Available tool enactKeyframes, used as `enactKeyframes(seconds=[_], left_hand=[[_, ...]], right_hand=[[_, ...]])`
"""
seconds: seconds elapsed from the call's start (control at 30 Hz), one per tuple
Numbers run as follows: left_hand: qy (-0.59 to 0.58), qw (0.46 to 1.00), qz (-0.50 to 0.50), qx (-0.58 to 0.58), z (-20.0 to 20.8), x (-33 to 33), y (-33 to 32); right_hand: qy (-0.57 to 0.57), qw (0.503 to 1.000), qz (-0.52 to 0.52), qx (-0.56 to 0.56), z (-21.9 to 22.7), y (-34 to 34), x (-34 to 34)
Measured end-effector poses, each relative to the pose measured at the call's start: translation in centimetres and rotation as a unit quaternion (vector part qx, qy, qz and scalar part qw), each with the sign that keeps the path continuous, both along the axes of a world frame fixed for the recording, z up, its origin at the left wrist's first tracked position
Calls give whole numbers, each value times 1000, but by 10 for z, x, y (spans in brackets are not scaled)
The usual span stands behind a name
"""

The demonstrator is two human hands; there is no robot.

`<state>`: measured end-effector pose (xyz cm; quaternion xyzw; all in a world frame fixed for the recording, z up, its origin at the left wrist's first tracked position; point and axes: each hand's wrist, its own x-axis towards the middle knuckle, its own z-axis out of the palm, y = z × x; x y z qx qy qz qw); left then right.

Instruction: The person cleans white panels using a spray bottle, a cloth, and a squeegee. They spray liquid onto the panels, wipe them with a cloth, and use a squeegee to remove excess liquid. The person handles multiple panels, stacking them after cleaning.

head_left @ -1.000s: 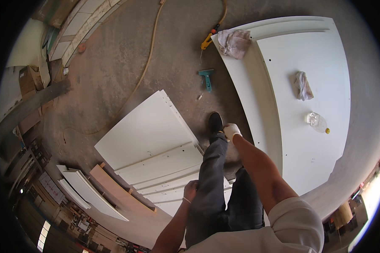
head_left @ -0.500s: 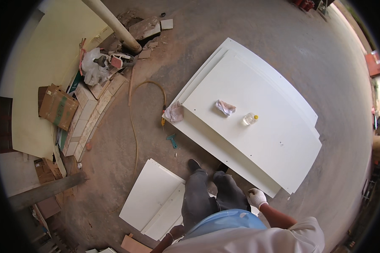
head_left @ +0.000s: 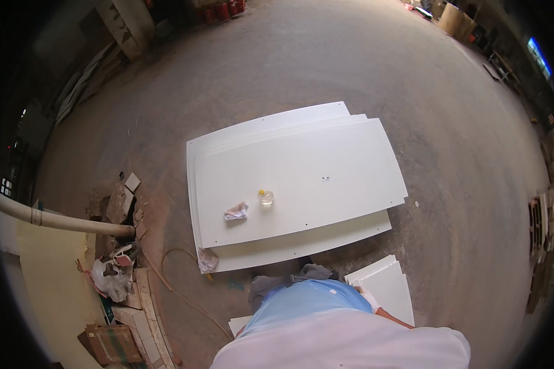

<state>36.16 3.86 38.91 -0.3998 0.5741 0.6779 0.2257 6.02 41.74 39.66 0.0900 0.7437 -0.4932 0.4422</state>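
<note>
Boards by your side: white boards (head_left: 391, 292) lie on the floor at your right, partly hidden by your body, one overlapping another so that their edges show stepped
Right hand: your right hand (head_left: 368, 300), in a white glove, is low at your right side, in front of those boards as the camera sees them; whether it touches them I cannot tell
Right grip: your fingers are too hidden and small to read, so I cannot tell whether they are spread, curled or holding something
Left hand: out of view, so I cannot tell its grip
Clothing: your blue garment (head_left: 314, 298) covers the lower middle, below the white top (head_left: 338, 344)
Panel stack: a stack of large white panels (head_left: 289, 154) lies flat in front of you, the layers offset, with small dark holes near the edges
Bottle: a clear bottle (head_left: 266, 199) with a yellow cap (head_left: 261, 192) is on the top panel, toward its left part
Cloths: a crumpled cloth (head_left: 236, 211) lies on the top panel just left of the bottle; a second rag (head_left: 208, 260) is at the stack's near left corner
Floor at left: a thin hose (head_left: 192, 301) curves across the concrete floor (head_left: 455, 178)
Left edge: a plastic bag (head_left: 113, 284) sits above a cardboard box (head_left: 113, 343), near a pale pole (head_left: 86, 226)
</note>
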Motion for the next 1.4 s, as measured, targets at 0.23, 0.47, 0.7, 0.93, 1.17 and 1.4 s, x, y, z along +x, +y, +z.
enactKeyframes(seconds=[0.23, 0.47, 0.7, 0.93, 1.17, 1.4], left_hand=[[8, 996, -90, -17, 15, -14, -87], [-4, 993, -119, 10, 25, 17, -144], [-8, 994, -103, 47, 25, 43, -181], [-18, 992, -84, 97, 10, 68, -208], [59, 981, -156, 94, 1, 94, -206], [93, 959, -198, 181, 36, 106, -230]], right_hand=[[125, 991, -16, 55, 8, -47, 70], [-78, 963, -255, -38, 37, -88, 133], [-73, 987, -143, 21, 27, -114, 162], [-91, 991, -74, 65, 19, -127, 158], [-131, 984, 24, 117, 10, -135, 131], [-163, 971, 91, 151, 9, -140, 103]])
